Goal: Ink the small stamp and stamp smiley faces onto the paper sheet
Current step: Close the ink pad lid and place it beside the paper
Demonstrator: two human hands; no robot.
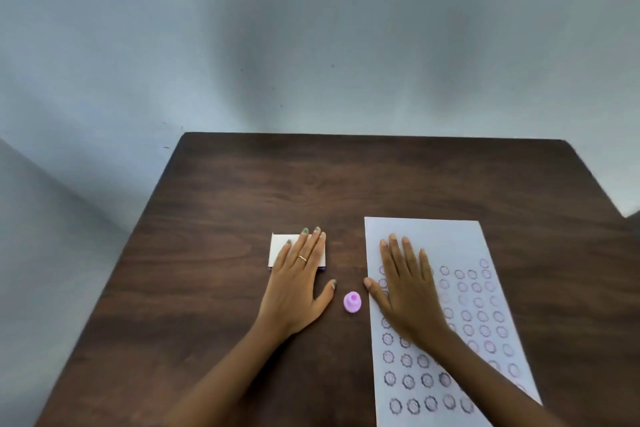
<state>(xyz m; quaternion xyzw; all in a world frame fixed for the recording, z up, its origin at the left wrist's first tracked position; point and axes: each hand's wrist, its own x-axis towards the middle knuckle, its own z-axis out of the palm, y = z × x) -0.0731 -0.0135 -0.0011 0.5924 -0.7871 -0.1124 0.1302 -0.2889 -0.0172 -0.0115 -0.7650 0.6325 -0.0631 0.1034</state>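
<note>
1. A small lilac stamp [352,302] stands alone on a dark wooden table [346,177], handle up, in the gap between two hands; neither hand touches it.
2. To its right lies the paper sheet [446,239], most of it covered in rows of round, scalloped impressions [408,381]; their detail is too blurred to confirm as faces. A bare band remains along the sheet's far end, so the stamping looks largely done, with perhaps a few rows left if the page is to be filled.
3. To the stamp's left sits a small white box [278,250], likely the ink pad, though its surface cannot be made out; whether it is open or closed is unclear.
4. The right hand [407,291] lies flat and spread on the sheet, palm down, pinning its left half, gripping nothing.
5. The left hand [298,282] rests flat, fingers extended over the white box, thumb splayed toward the stamp, holding nothing; a thin ring shows on one finger.
</note>
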